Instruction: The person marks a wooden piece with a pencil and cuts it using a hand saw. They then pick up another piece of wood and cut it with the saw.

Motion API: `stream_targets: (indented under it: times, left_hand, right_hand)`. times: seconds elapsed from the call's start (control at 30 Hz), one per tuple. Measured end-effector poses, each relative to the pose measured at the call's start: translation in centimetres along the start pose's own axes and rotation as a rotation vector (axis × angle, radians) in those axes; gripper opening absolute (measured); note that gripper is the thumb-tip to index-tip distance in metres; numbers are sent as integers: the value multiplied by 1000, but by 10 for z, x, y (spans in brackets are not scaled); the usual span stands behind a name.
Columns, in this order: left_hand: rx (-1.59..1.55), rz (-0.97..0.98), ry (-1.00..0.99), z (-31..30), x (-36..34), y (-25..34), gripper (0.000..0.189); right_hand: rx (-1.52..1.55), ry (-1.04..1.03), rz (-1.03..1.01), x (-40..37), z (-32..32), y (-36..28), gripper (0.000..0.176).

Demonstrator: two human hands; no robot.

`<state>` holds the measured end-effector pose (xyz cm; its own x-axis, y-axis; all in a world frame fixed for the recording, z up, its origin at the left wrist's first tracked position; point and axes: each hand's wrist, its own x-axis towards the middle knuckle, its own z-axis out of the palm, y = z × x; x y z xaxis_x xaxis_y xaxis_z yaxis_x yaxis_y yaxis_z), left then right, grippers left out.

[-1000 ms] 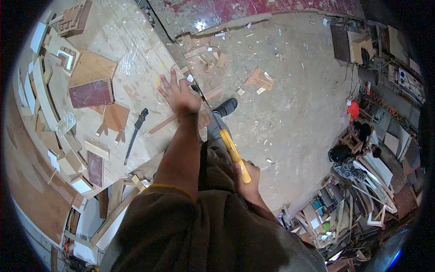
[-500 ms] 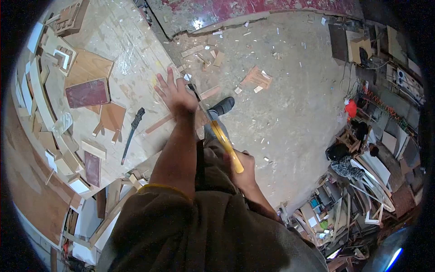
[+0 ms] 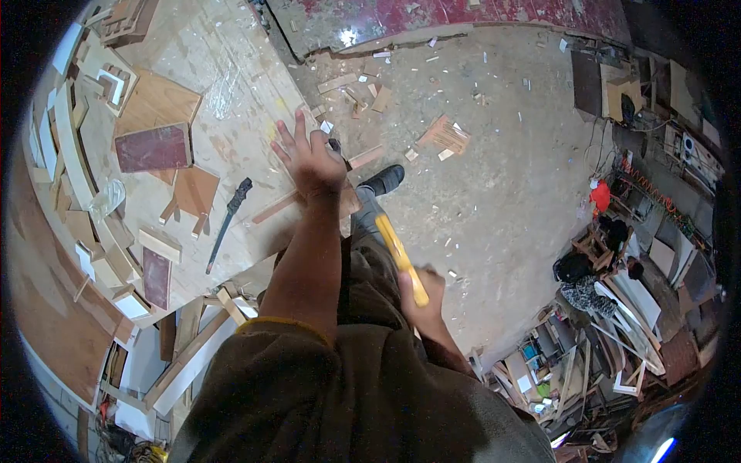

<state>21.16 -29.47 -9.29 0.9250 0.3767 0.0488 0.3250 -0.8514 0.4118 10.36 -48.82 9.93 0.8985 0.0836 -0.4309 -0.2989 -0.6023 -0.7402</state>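
My left hand lies palm down near the edge of the worktable, fingers spread. A narrow wooden strip runs beneath my left wrist; whether I press on it is hidden. In my right hand is the yellow handle of what looks like a saw, held past the table edge in front of my legs. Its far part is thin and hard to make out beside my left hand. A dark stick-like tool with a wrapped grip lies on the table to the left.
Wooden blocks, a dark red panel and a brown board crowd the left of the table. Wood scraps litter the floor. My shoe stands beside the table. At the right, a person is among stacked boards.
My right hand and the yellow handle have moved slightly down and right, away from my left hand. My left hand keeps its spread pose; the whole view has shifted a little.
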Motion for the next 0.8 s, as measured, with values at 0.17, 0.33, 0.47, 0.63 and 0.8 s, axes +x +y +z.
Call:
stream_targets:
  times: [0.17, 0.33, 0.47, 0.63, 0.8]
  left_hand:
    - [12, 13, -1, -3, -8, 0, 16]
    - [-15, 5, 19, 1, -4, -2, 14]
    - [-28, -4, 19, 3, -11, -2, 14]
    - [22, -4, 55, 5, -5, -2, 9]
    - [0, -19, 34, 0, -11, 1, 14]
  right_hand:
    - [-41, -6, -44, -4, -3, -2, 30]
    - [9, 10, -7, 5, 10, 3, 31]
    - [34, -26, 89, -11, -5, -2, 29]
    - [86, 57, 98, -26, -5, -1, 41]
    - [35, 7, 69, -32, 2, 15, 42]
